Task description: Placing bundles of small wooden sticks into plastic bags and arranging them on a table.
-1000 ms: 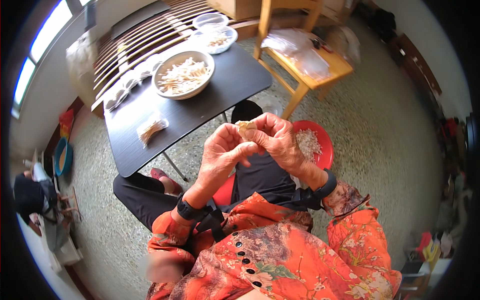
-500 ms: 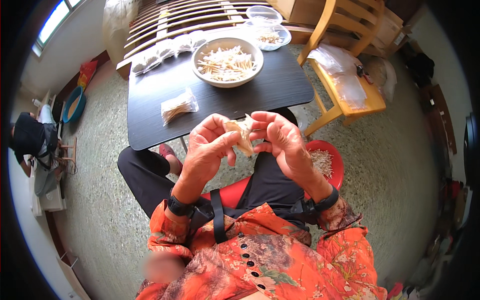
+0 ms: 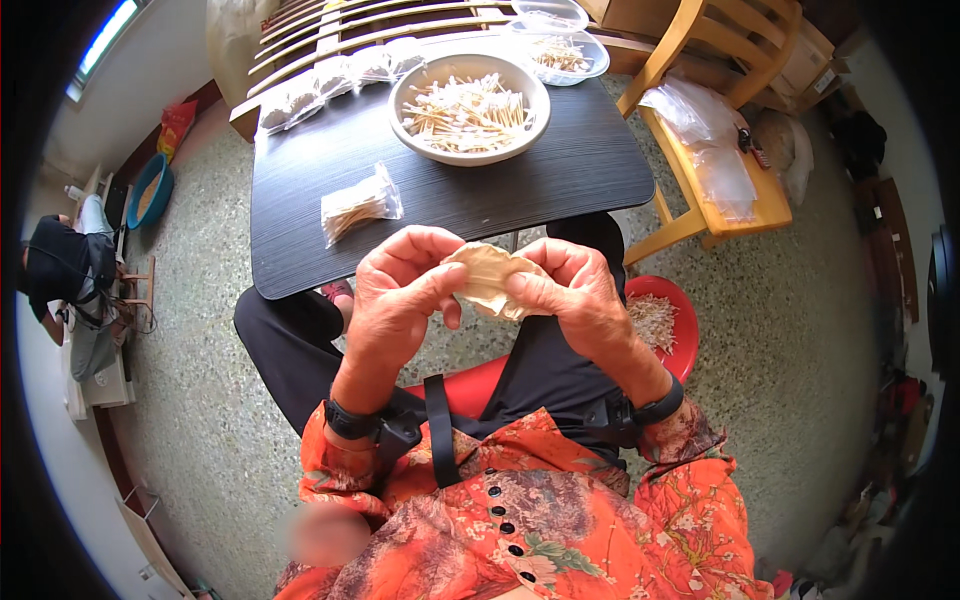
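Observation:
My left hand [image 3: 400,290] and my right hand [image 3: 570,295] meet in front of my chest, both pinching a small clear plastic bag [image 3: 488,280] filled with pale thin sticks. The bag sits between my thumbs and forefingers, above my lap. Ahead on the dark table [image 3: 560,180] stands a white bowl [image 3: 470,98] heaped with loose pale sticks. A filled, closed bag of sticks [image 3: 358,208] lies on the table's near left part.
A red basin [image 3: 668,320] with sticks sits on the floor at my right. A wooden chair [image 3: 715,150] with empty plastic bags stands to the right. Several packed bags [image 3: 330,75] and a clear container [image 3: 560,50] lie beyond the bowl. A person [image 3: 60,275] sits far left.
The view has tilted down and closer to the table. My hands stay together on the small bag, now lower in front of me, fingers working at its top.

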Motion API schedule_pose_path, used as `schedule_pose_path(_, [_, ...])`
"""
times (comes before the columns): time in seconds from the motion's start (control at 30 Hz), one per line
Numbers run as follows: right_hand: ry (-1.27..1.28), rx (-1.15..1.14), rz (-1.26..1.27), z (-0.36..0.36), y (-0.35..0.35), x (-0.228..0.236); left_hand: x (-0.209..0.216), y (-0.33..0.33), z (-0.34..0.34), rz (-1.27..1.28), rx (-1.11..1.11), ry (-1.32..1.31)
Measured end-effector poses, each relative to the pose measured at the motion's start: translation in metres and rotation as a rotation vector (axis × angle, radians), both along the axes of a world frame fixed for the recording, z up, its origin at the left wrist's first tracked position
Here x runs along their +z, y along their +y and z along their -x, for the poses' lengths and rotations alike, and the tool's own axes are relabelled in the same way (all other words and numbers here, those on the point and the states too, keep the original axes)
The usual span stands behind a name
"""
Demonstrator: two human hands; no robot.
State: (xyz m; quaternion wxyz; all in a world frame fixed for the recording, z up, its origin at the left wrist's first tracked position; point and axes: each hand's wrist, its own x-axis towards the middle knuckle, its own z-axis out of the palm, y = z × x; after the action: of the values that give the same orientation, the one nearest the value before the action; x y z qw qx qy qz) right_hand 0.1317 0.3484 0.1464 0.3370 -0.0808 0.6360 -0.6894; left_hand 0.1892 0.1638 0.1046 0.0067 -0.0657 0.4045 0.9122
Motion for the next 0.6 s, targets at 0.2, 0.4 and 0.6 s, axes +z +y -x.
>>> schedule_pose_path(0.2, [-0.141, -0.178, 0.369, -0.002, -0.010, -0.009, -0.001, -0.015, -0.001, -0.174, 0.017, -0.015])
schedule_pose_path(0.4, [-0.187, -0.238, 0.352, -0.007, -0.026, 0.006, 0.005, -0.002, -0.004, -0.171, 0.086, 0.029])
schedule_pose_path(0.6, [-0.076, -0.189, 0.211, -0.014, -0.022, 0.000, 0.012, 0.003, -0.009, -0.089, 0.220, 0.093])
